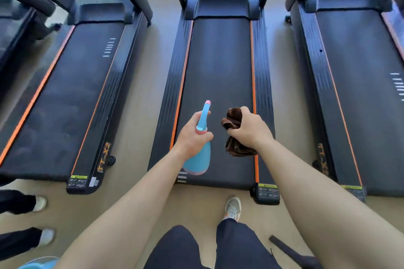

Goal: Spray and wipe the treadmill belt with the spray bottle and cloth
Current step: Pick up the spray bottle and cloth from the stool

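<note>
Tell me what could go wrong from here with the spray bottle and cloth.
The left hand aims the spray bottle near the belt's left edge, so mist may land on the orange strip instead of the treadmill belt.
The right hand holds the brown cloth bunched; it may wipe only a narrow track.
A wet belt could be slippery for the shoe close behind.

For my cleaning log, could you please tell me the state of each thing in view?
Treadmill belt: wet or dry cannot be told.
Spray bottle: held by its neck in the left hand, nozzle pointing up the belt.
Cloth: bunched in the right hand, over the belt.
</note>
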A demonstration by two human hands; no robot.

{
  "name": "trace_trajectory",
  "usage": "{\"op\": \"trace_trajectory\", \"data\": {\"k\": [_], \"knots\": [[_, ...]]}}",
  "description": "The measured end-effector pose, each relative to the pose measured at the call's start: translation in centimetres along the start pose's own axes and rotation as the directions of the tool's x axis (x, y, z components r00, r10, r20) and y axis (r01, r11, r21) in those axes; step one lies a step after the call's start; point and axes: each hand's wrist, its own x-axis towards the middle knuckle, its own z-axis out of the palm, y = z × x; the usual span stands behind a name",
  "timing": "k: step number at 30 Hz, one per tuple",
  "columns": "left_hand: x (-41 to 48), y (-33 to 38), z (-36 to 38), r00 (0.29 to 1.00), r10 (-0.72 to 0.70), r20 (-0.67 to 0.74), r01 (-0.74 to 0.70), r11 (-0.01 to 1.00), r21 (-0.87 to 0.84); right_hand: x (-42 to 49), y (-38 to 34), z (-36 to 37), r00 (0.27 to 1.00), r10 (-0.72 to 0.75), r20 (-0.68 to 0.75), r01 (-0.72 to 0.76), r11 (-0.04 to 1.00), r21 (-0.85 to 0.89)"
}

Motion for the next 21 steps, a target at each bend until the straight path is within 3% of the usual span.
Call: {"op": "trace_trajectory", "data": {"k": [9,15,21], "knots": [[10.5,4.7,-1.7,0.994,-0.065,-0.085,0.051,0.987,-0.153,12.2,-1.9,-5.8,0.998,-0.052,0.029,0.055,0.995,-0.078],[19.7,6.8,-4.5,0.989,-0.064,-0.133,0.052,0.994,-0.094,21.5,-4.1,-6.8,0.996,-0.075,0.048,0.08,0.989,-0.124],[31.7,8.3,-9.3,0.996,-0.075,-0.055,0.071,0.995,-0.066,33.0,-8.6,-8.3,0.996,-0.056,0.069,0.068,0.982,-0.178]]}}
